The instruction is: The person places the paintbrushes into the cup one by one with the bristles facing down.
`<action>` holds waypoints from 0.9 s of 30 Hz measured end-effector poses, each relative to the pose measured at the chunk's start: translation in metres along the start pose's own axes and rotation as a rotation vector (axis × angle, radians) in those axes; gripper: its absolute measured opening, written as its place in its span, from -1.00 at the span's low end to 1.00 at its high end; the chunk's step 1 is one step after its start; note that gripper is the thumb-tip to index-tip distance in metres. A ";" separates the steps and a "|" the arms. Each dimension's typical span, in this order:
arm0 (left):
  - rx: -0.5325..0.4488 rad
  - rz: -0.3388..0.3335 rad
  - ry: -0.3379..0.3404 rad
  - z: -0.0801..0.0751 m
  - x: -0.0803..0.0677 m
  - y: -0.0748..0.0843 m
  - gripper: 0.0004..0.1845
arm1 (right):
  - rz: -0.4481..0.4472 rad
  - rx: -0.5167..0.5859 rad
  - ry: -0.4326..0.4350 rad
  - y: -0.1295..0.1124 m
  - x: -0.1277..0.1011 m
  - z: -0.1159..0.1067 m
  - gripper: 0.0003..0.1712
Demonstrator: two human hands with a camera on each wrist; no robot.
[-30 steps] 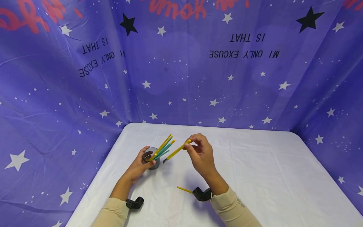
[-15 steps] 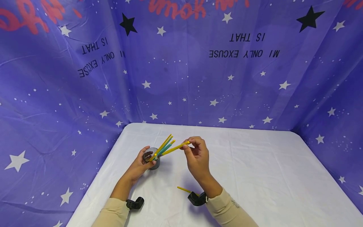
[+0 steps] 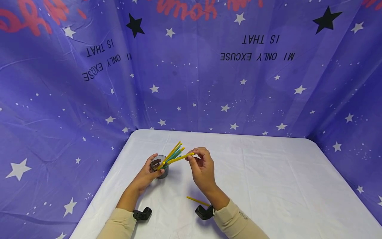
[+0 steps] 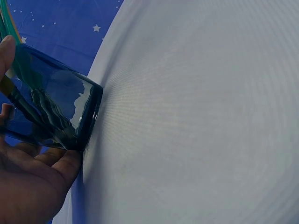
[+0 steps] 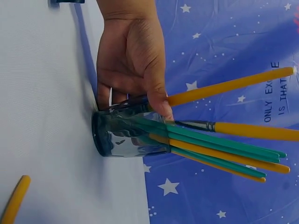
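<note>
My left hand (image 3: 143, 179) grips a dark, see-through glass (image 5: 133, 140) that stands on the table. Several paintbrushes with yellow and teal handles (image 5: 233, 145) lean out of it toward the right. In the left wrist view, bristles show through the wall of the glass (image 4: 70, 100). My left thumb lies against one yellow-handled brush (image 5: 233, 87) at the rim. My right hand (image 3: 204, 171) pinches another yellow paintbrush (image 3: 181, 157) near its handle end. Its dark bristles are at the mouth of the glass, as the right wrist view shows.
Another yellow-handled stick (image 3: 195, 199) lies on the white-covered table (image 3: 283, 186), below my right forearm and partly hidden by the black wrist camera (image 3: 204, 212). Purple curtains with stars (image 3: 191, 83) hang behind and at both sides.
My right hand has moved left and slightly down, taking the yellow paintbrush from beside the glass to its mouth; the brush now lies flatter. My left hand and the glass have stayed put.
</note>
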State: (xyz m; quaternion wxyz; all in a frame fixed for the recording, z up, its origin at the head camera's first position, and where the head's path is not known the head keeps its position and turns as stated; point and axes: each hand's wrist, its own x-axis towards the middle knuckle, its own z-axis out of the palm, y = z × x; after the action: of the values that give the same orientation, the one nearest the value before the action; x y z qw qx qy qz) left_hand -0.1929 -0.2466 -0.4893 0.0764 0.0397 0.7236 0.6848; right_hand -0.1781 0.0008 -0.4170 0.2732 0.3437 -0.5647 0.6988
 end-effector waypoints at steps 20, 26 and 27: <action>0.019 -0.030 0.026 0.001 0.000 0.001 -0.06 | 0.157 -0.181 -0.090 -0.010 -0.007 0.019 -0.82; 0.033 -0.022 0.030 0.001 0.000 0.000 -0.06 | 0.213 -0.237 -0.116 0.009 -0.013 0.022 -0.84; 0.031 -0.021 0.030 0.001 0.000 0.000 -0.06 | 0.226 -0.241 -0.115 0.014 -0.015 0.022 -0.83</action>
State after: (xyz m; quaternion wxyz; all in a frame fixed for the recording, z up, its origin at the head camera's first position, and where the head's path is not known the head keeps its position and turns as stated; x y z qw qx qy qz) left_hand -0.1924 -0.2455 -0.4894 0.0719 0.0230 0.7355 0.6733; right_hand -0.1757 -0.0237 -0.4344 0.1994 0.2823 -0.6942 0.6314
